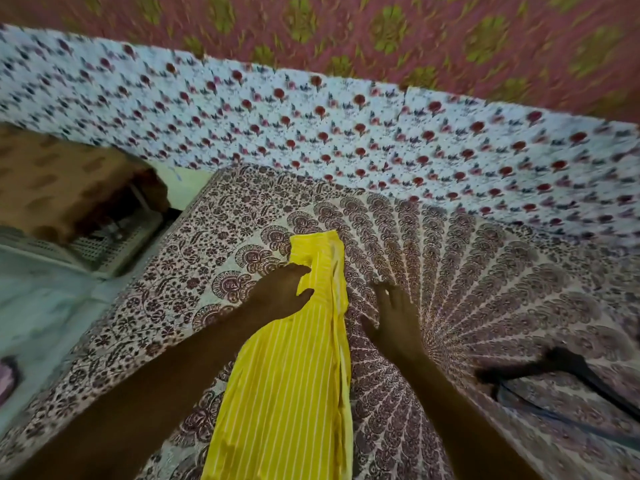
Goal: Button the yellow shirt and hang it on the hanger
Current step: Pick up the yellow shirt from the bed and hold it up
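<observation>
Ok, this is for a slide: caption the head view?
Left hand grips the yellow shirt on a patterned bedspread; right hand open beside it.

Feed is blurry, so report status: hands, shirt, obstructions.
Left hand grips yellow white-striped cloth shirt, bunched lengthwise on patterned bedspread. Right hand open, on bedspread beside shirt. Blurred black object far right, apart from shirt.

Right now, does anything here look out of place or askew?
The yellow shirt lies bunched into a narrow strip on the bedspread, not spread flat for buttoning; the left hand grips it. Nothing looks damaged.
</observation>
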A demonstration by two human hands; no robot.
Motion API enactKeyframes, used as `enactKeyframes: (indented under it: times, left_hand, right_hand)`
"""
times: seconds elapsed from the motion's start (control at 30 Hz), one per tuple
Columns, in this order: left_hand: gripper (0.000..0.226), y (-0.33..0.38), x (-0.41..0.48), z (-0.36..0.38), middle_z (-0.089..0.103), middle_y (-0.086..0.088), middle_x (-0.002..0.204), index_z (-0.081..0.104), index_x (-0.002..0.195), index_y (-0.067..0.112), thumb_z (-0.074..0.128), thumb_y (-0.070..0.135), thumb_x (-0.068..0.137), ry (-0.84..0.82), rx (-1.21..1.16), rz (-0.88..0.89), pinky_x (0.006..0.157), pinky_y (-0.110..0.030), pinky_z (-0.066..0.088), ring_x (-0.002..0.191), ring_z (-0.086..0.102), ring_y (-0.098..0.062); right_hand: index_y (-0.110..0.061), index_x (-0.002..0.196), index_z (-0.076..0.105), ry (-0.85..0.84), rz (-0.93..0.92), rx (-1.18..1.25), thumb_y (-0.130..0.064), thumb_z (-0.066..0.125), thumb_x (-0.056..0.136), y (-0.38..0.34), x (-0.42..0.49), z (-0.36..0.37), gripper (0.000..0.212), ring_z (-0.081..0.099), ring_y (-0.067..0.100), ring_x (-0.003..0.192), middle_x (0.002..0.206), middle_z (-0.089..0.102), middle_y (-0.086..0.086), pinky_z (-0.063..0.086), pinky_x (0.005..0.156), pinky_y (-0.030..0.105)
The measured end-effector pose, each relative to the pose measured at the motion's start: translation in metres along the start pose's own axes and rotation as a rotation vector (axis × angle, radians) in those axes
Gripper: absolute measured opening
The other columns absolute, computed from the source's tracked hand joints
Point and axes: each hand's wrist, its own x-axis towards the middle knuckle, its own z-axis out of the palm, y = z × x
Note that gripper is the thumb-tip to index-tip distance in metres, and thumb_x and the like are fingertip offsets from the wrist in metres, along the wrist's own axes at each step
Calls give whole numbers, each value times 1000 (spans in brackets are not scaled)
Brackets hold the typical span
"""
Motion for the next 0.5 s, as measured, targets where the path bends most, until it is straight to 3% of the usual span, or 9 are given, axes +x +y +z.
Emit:
enactKeyframes:
  times: [0.13,0.23,0.4,0.5]
  left_hand:
    - [54,-18,71,52,44,-10,140,41,136,13,48,40,91,-50,-26,-62,103,-36,37,130,41,-26]
    - [52,-23,116,92,39,-16,141,38,138,19,48,38,91,-70,-46,-86,102,-41,38,130,38,-34]
    - [56,-28,157,159,-12,-22,153,24,142,39,47,45,92,-220,132,-178,106,-53,33,138,5,-50]
    - [61,-33,160,181,-25,-23,150,27,142,38,57,30,90,-232,173,-230,98,-48,40,134,21,-49]
  right_hand:
    - [-11,134,44,-90,18,44,-32,59,84,34,18,49,57,42,34,125,135,46,14,41,101,47]
    - [-9,129,48,-109,62,123,-43,42,81,51,30,82,59,50,34,115,125,52,15,47,95,45]
    - [-10,132,46,-182,133,208,-39,45,80,70,44,133,59,45,32,119,130,47,14,44,98,42]
    - [-14,130,47,-218,187,248,-40,45,78,74,46,153,57,45,29,117,127,46,10,45,95,43]
